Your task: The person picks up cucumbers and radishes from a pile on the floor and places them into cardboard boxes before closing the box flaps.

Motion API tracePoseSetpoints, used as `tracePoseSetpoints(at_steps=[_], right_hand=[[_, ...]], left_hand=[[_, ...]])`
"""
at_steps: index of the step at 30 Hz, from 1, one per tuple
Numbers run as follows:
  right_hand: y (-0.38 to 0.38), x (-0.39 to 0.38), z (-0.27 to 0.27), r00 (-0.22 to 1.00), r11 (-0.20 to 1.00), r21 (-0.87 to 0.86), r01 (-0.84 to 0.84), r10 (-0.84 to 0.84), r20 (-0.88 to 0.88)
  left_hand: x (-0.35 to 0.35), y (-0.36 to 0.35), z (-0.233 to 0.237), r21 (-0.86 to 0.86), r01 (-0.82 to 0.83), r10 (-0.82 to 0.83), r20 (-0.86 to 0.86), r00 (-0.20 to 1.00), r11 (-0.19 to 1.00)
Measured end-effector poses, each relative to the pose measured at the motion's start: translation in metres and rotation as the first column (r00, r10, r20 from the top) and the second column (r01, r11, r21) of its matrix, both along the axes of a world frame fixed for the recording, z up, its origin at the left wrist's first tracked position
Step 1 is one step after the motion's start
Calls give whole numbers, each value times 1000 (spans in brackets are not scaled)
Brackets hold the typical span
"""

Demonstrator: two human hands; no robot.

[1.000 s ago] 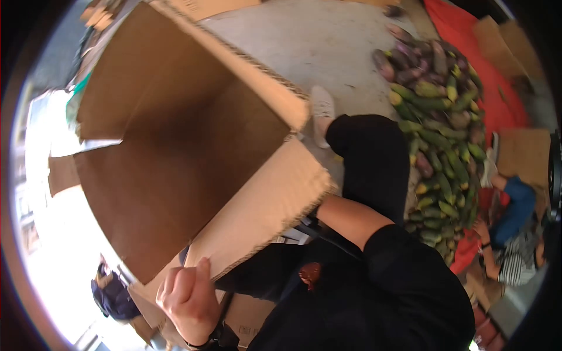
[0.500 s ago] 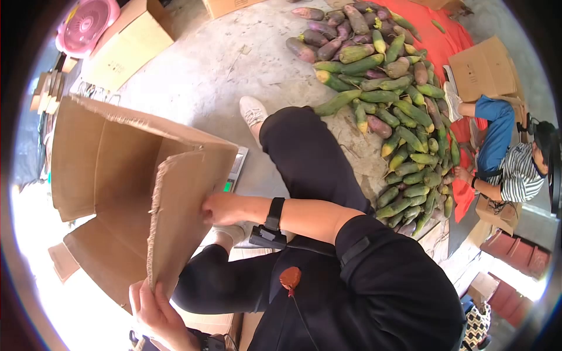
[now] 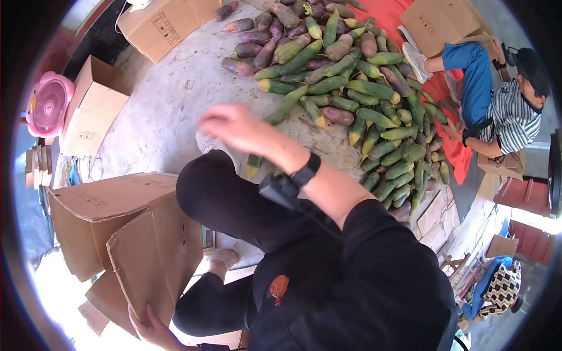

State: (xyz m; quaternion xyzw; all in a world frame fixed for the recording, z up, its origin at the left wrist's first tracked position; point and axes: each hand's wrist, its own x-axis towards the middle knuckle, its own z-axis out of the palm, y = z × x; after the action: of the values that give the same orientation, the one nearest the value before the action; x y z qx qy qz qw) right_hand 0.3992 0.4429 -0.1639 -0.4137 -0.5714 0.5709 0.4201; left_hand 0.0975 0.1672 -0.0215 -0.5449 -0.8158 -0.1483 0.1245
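A large cardboard box (image 3: 158, 245) with its flaps up stands at the lower left, tilted in view. My left hand (image 3: 153, 329) grips the lower edge of its near flap, fingers closed around the cardboard. My right hand (image 3: 243, 128), smeared by motion, is in the air above my knee, away from the box. I cannot make out its fingers clearly. Beyond it lies a heap of long green and purple radish-like vegetables (image 3: 374, 90). One green vegetable (image 3: 254, 166) shows below my right wrist, partly hidden by my arm.
A red sheet (image 3: 380, 9) lies under the heap's far side. A person in a striped shirt (image 3: 512, 117) sits beside it, a hand at the vegetables. Cardboard boxes (image 3: 93, 111) and a pink fan-like object (image 3: 50, 105) stand at the upper left. Another person (image 3: 497, 286) is at the lower right.
My right hand has left the box flap and swung up and toward the heap. My left hand stays on the flap. The view has turned, and the box sits lower.
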Motion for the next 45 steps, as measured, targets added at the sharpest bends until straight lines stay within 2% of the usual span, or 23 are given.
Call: tracePoseSetpoints(at_steps=[1,2,3,5,7,8,9,10,12,14,15,19,22,24,28,31,33,34,36,39,42,43,45], right_hand=[[6,19,-29,973,997,42,64,-72,218],[4,37,-57,919,991,-13,133,-119,376],[1,52,-95,858,976,-81,202,-137,494],[-18,92,-183,781,989,0,145,-114,613],[-50,127,-242,678,970,-177,165,19,735],[-62,136,-242,669,910,-341,237,102,736],[-80,151,-274,641,958,-226,175,63,765],[-91,156,-279,647,959,-237,158,81,758],[-106,160,-289,722,761,-560,328,179,668],[-110,155,-304,681,763,-554,334,210,701],[-110,151,-304,633,766,-539,349,232,739],[-92,127,-303,643,854,-451,260,195,740],[-74,98,-294,710,823,-506,259,193,677],[-61,79,-285,669,769,-498,401,125,732],[-50,53,-287,633,730,-536,425,184,752],[-47,45,-302,628,692,-522,498,126,768],[-45,47,-310,705,657,-554,511,48,707],[-43,49,-311,705,662,-553,505,53,707],[-45,56,-314,818,602,-649,465,-11,576],[-45,64,-317,859,585,-689,428,-27,511],[-49,74,-295,902,562,-757,333,46,430],[-50,76,-281,899,565,-753,338,44,436],[-56,77,-254,899,614,-682,396,-109,424]], left_hand=[[-23,-10,-11,6,-63,63,77,995,998],[-37,-17,-17,10,-132,129,153,980,991],[-35,-16,-15,13,-146,143,141,980,989],[-34,-16,-13,-51,-170,176,170,970,984],[-31,-12,-13,-49,-211,217,175,960,976],[-31,-12,-12,-50,-236,241,188,952,970],[-32,-13,-12,-58,-253,259,173,950,966],[-34,-14,-14,-50,-285,290,165,943,957],[-32,-12,-12,-46,-323,326,149,933,945],[-28,-8,-11,-65,-313,320,181,930,948],[-31,-9,-11,-69,-318,325,174,929,946],[-33,-10,-12,-64,-316,323,189,927,946],[-26,-9,-11,-59,-363,368,164,915,930],[-22,-8,-12,-47,-401,404,123,907,915],[-18,-8,-10,-50,-397,399,187,898,916],[-15,-6,-10,-56,-411,414,161,896,910],[-11,-3,-9,-55,-439,442,135,887,897],[-9,-1,-8,-70,-451,456,115,883,890],[-9,-2,-7,-90,-469,476,95,874,879],[-11,-3,-8,-105,-481,490,94,867,871],[-8,-2,-9,-96,-455,464,126,877,885],[-7,-4,-10,-75,-407,412,88,907,910],[-9,-13,-12,-58,-354,357,51,933,933]])
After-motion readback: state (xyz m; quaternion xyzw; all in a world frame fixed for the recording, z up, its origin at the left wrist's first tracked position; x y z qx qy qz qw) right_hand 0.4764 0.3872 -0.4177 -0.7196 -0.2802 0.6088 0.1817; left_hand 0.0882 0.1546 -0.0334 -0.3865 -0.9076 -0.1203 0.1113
